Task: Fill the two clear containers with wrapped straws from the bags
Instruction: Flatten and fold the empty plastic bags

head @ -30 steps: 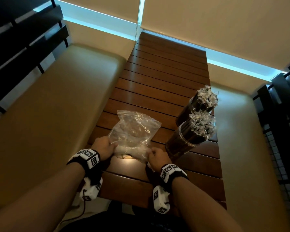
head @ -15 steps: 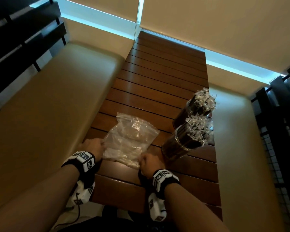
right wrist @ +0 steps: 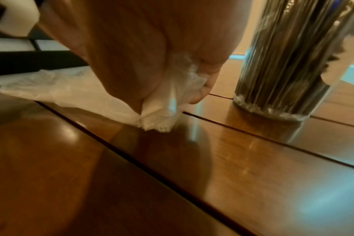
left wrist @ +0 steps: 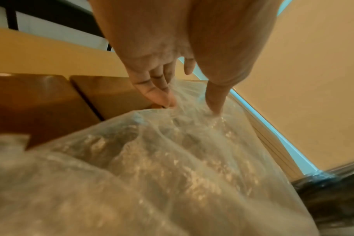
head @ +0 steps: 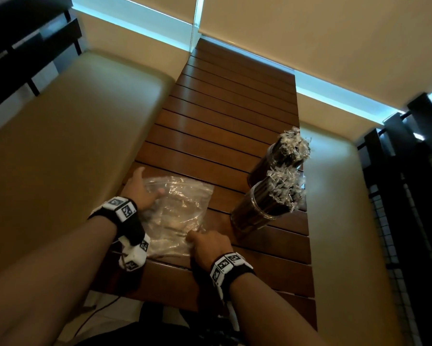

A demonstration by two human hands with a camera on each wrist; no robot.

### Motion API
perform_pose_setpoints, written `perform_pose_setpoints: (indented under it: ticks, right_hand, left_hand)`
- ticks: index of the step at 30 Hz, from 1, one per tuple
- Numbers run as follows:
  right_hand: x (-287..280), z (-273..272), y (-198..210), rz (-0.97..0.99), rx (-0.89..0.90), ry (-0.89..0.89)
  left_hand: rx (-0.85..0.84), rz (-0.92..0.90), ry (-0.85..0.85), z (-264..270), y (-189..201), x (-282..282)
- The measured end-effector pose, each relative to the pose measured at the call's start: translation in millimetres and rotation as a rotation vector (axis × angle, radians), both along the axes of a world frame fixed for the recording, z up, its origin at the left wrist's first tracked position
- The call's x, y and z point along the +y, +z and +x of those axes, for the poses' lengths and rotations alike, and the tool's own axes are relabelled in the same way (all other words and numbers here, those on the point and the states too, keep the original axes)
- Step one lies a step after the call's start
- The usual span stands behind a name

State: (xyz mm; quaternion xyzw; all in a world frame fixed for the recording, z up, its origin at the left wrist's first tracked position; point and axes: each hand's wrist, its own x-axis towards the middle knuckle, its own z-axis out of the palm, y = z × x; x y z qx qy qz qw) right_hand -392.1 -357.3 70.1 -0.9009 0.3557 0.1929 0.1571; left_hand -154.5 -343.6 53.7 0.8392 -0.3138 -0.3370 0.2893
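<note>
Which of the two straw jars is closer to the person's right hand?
The nearer jar, in front of the other jar and closest to the right hand.

flat clear bag point(head: 180, 211), two straw-filled containers point(head: 262, 211)

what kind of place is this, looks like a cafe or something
Likely a cafe or restaurant booth: a slatted wooden table runs between two tan padded bench seats, and two clear containers packed with wrapped straws stand on it.
</note>
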Motion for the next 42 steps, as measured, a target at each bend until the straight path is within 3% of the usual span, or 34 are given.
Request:
perform_pose_setpoints:
  ticks: [4,9,11,13,15,18,22,24,27,31,36,42]
  right_hand:
    - [0,-5,3,0.032,0.038,0.074]
    - [-2,-11,1,0.086,0.076,0.007]
    - [-2,-11,-2,0.115,0.071,-0.036]
    - [-2,-10,-4,0.142,0.056,-0.093]
    - [-4,-7,-5,0.186,0.032,-0.164]
    - [-7,-1,-6,0.222,0.02,-0.275]
    - [-5,6,-11,0.121,0.057,-0.332]
    - [-2,7,-14,0.077,0.063,-0.383]
    - [-1,6,-13,-0.009,-0.019,-0.438]
    - [-2,3,-7,-0.15,-0.144,-0.154]
    - [0,-20,-16,-0.031,-0.02,0.103]
    - [-5,-24,-10,-0.144,-0.084,-0.032]
  left_hand:
    - [-0.021,0.051,-0.054,8,5,-19]
    - [-0.232,-0.045,0.197,38,21,-19]
    - [-0.314,-0.113,0.145,36,24,-14]
    - [-0.428,-0.182,-0.056,25,25,-5]
    - [-0.542,-0.183,-0.397,10,29,9]
    - [-0.56,0.038,-0.919,-11,30,31]
    - [-0.595,0.191,-1.127,-17,9,53]
    - [-0.648,0.182,-1.134,-13,4,59]
    - [-0.879,0.127,-1.173,-4,2,63]
    - [-0.946,0.172,-1.166,-6,-1,62]
    - [-0.6,0.172,-0.932,-6,-5,53]
    - [-0.439,0.167,-0.64,1,-11,52]
